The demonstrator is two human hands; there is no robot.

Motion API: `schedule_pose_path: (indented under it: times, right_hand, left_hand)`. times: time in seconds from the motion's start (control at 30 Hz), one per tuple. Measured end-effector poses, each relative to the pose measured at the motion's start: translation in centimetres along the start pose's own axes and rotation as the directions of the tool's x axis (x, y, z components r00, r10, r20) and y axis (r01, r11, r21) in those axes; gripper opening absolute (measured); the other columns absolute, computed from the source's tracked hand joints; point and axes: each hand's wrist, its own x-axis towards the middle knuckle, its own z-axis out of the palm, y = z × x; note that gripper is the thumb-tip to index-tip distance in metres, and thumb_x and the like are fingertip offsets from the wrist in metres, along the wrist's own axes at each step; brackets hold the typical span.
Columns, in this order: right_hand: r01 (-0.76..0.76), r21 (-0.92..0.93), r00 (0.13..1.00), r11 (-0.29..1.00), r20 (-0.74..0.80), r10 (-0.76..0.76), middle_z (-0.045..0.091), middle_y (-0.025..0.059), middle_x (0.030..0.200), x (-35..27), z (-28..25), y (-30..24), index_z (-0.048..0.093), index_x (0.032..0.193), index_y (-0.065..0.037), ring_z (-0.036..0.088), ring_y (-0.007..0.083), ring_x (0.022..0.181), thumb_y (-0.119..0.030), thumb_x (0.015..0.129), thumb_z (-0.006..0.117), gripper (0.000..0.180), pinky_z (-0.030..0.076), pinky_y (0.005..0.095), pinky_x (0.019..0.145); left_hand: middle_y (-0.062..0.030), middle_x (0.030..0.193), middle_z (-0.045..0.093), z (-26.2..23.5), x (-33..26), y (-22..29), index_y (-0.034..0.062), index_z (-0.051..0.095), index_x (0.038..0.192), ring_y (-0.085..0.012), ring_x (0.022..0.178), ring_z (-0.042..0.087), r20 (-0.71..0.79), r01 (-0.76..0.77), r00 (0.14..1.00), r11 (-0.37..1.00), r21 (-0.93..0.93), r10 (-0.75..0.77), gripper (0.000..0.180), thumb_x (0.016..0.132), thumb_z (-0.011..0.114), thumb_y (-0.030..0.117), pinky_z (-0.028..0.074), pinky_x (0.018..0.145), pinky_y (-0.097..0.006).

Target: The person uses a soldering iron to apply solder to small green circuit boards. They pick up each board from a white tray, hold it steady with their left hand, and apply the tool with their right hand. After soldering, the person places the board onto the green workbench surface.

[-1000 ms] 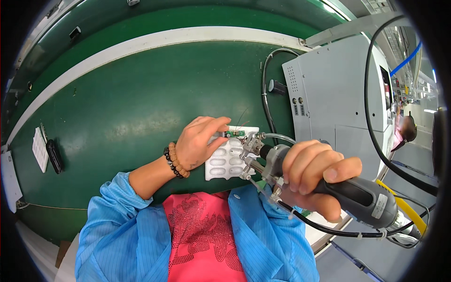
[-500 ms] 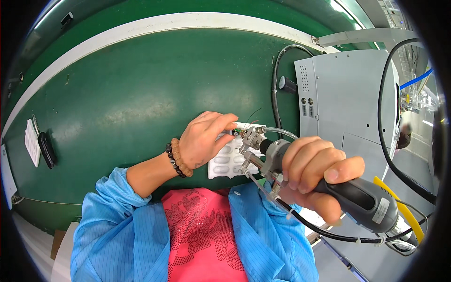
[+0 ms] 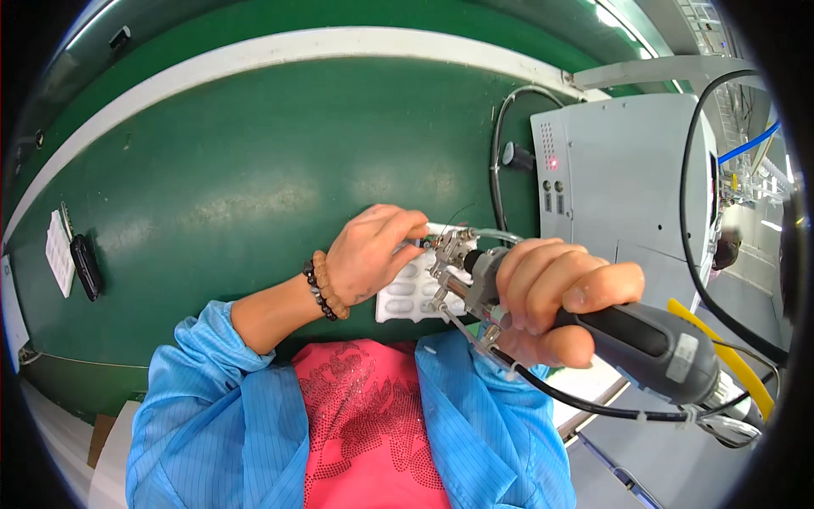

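Green workbench (image 3: 254, 153) under me, grey machine (image 3: 627, 170) off to the right. My right hand (image 3: 551, 293) is wrapped around a dark handheld tool (image 3: 653, 352), its metal head (image 3: 454, 250) right at the mostly hidden green board (image 3: 430, 242) my left hand (image 3: 370, 254) pinches over the far edge of the white tray (image 3: 398, 307).

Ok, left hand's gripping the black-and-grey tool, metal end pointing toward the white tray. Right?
Wrong hand. The head view shows the right hand gripping the black-and-grey tool; its metal end does point toward the white tray.
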Motion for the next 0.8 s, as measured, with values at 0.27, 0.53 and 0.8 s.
schedule_pose_path:
  times: [0.27, 0.53, 0.8]
  right_hand:
    - [0.260, -0.053, 0.965, 0.964, -0.017, -0.261, 0.052, 0.0022, 0.062, 0.3, -0.5, -7.0, 0.043, 0.093, -0.004, 0.051, 0.0131, 0.043, -0.035, 0.088, 0.075, 0.045, 0.042, 0.0253, 0.037]
    - [0.334, -0.078, 0.930, 0.939, -0.134, -0.342, 0.051, 0.0037, 0.053, -1.8, 0.0, -10.7, 0.042, 0.090, -0.002, 0.050, 0.0133, 0.039, -0.027, 0.091, 0.073, 0.040, 0.046, 0.0267, 0.035]
    - [0.322, -0.056, 0.933, 0.945, -0.154, -0.327, 0.052, 0.0030, 0.053, -2.9, -0.2, -10.0, 0.041, 0.093, -0.002, 0.050, 0.0125, 0.038, -0.029, 0.092, 0.072, 0.040, 0.046, 0.0250, 0.034]
  left_hand:
    - [-0.0115, 0.097, 0.073, -0.5, 0.1, 1.7, 0.0030, 0.061, 0.115, -0.0306, 0.093, 0.069, -0.002, 0.022, 1.000, 0.997, 0.075, -0.022, 0.042, 0.079, 0.079, 0.012, 0.054, 0.084, -0.040]
    - [-0.0158, 0.111, 0.070, -9.0, 7.7, 1.5, 0.0024, 0.059, 0.123, -0.0315, 0.107, 0.066, -0.293, 0.224, 0.942, 0.956, 0.191, -0.163, 0.048, 0.080, 0.079, 0.014, 0.050, 0.095, -0.039]
    - [-0.0189, 0.098, 0.069, -13.1, 7.7, 18.3, -0.0023, 0.073, 0.093, -0.0323, 0.095, 0.064, -0.025, -0.400, 0.892, 0.763, -0.508, 0.451, 0.012, 0.083, 0.067, -0.005, 0.056, 0.078, -0.042]
